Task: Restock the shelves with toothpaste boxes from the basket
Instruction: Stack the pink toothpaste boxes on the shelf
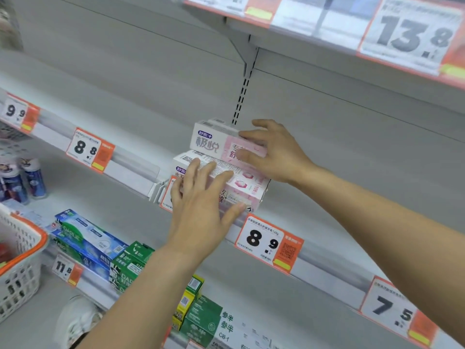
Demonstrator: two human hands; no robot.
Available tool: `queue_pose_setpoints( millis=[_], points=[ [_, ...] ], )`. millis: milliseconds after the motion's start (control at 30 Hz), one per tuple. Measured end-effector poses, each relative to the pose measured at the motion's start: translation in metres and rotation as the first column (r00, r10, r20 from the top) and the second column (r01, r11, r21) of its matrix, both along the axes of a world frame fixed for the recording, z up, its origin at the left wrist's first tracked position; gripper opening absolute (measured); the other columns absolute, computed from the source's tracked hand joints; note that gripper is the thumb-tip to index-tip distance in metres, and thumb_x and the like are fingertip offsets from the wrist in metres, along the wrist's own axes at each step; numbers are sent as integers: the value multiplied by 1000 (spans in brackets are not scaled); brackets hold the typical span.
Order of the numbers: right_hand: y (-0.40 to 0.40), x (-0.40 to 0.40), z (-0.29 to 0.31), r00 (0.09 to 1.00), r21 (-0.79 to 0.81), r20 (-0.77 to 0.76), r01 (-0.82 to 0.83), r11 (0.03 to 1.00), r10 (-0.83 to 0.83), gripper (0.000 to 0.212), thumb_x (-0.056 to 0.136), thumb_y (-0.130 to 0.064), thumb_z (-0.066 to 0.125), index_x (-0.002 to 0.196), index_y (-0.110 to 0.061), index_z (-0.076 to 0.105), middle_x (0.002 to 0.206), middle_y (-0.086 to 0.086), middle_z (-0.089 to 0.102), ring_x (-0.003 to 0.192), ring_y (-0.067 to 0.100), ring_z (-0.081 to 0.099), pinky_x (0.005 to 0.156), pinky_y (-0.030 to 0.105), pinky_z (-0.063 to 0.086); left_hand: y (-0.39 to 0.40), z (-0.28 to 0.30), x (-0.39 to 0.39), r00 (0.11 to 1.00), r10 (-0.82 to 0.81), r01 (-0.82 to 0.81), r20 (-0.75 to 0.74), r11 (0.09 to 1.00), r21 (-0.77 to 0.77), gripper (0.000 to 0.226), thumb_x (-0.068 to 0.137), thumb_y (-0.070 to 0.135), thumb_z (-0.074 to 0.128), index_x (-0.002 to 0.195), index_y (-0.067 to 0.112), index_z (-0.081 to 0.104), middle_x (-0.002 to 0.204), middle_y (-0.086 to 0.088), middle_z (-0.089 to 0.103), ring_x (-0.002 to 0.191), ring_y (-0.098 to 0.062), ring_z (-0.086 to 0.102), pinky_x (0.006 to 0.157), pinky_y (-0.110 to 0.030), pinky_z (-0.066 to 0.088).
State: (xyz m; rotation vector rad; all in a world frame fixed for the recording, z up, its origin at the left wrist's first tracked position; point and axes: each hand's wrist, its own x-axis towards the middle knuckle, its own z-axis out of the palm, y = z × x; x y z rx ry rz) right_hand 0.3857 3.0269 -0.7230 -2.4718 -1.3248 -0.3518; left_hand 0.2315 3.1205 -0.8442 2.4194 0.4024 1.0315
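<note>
We've got our left hand (201, 205) spread flat on the lower pink box (241, 183), fingers straight, while our right hand (274, 152) pinches the upper pink box (214, 143) end, likely squaring the stack on the shelf (327, 268).

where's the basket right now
In the head view the basket sits at the far left edge, on the lower shelf beside the blue toothpaste boxes.
</note>
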Motion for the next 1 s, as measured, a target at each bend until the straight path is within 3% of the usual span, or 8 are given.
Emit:
queue_pose_setpoints(
  millis=[167,433,1000],
  points=[
    [-5,4,-1,1000,-66,-19,-4,998,3,60,89,-46,60,146,-32,48,142,-1,51,132,22,46,111,45,36,0,0,0,1000,-3,3,0,1000,-9,62,87,63,59,141,33,52,154,3,38,152,-21,10,119,-52,14],
    [-5,-6,-14,995,-100,79,64,993,-57,54,103,-39,48,154,-33,31,150,0,37,139,22,31,117,40,23,-1,0,0,1000,-14,15,22,999,-41,66,83,66,52,140,35,51,154,6,37,151,-16,7,119,-48,11],
    [-6,-4,-9,999,-75,-18,49,996,-51,58,100,-29,55,154,-23,35,152,3,38,140,26,35,117,41,29,0,0,0,1000,-28,28,3,999,-30,63,87,60,62,143,33,49,156,4,34,152,-17,4,121,-52,12]
  ],
)
